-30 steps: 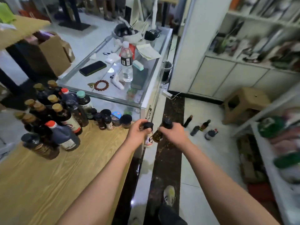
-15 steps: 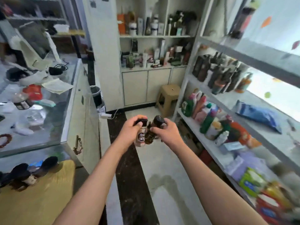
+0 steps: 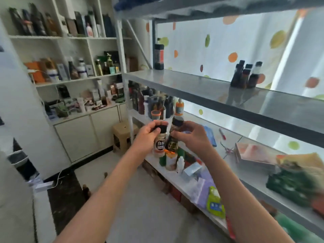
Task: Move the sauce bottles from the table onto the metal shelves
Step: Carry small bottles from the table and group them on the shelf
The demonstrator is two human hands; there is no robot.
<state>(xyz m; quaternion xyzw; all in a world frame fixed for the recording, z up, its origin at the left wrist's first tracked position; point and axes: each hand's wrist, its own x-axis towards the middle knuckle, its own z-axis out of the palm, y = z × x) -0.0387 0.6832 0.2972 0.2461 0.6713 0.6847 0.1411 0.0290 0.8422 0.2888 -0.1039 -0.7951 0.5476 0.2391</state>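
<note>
Head view: both hands are raised in front of the metal shelves (image 3: pixel 201 88), each holding one bottle by its black cap. The left hand (image 3: pixel 149 135) grips the pale bottle (image 3: pixel 160 146), upright; the right hand (image 3: pixel 192 135) pinches the dark bottle (image 3: pixel 172 139), tilted — the two bottles touch. The shelves' front edge lies just ahead and to the right, so the right hand is nearer.
</note>
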